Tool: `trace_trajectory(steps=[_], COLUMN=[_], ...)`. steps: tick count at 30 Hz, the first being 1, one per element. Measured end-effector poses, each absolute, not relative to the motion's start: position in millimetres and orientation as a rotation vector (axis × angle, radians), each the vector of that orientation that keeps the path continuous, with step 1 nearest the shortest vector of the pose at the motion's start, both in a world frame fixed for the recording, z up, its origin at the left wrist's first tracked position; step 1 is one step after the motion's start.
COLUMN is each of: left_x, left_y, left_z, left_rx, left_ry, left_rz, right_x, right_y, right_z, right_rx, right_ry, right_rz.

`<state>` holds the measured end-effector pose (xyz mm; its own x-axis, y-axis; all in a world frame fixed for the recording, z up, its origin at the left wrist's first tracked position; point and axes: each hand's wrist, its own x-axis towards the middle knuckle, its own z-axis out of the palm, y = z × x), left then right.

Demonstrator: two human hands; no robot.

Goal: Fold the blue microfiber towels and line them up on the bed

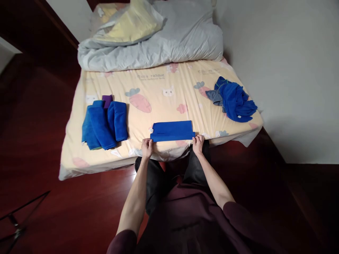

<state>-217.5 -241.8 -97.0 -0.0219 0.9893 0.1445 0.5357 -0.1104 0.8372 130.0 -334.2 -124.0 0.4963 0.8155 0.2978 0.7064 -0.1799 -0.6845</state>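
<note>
A blue towel lies at the front edge of the bed, its near part folded over in a strip. My left hand pinches the near left corner of this towel. At its near right corner, my right hand has the fingers closed on the cloth. A small white tag shows on the towel's left side. To the left sit several folded or rolled blue towels with a purple one behind them. Over on the right is a crumpled heap of blue cloths with a grey-blue cloth beside it.
The bed wears a cream sheet printed with carrots and rabbits. A rolled grey quilt and a yellow pillow or cloth lie at its far end. A wall stands right; a black metal stand is at lower left.
</note>
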Motion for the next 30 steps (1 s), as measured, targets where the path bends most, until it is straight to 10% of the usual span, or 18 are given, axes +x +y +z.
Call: trace_trajectory(steps=[30], left_x=[-207.7], left_y=[-245.3], left_z=[-95.1], left_rx=[1.558], left_ry=[1.71], left_rz=[1.11], right_x=[158.3], right_y=[-308.9], right_z=[-107.0], right_rx=[-1.969], right_ry=[-1.227], right_rz=[0.499])
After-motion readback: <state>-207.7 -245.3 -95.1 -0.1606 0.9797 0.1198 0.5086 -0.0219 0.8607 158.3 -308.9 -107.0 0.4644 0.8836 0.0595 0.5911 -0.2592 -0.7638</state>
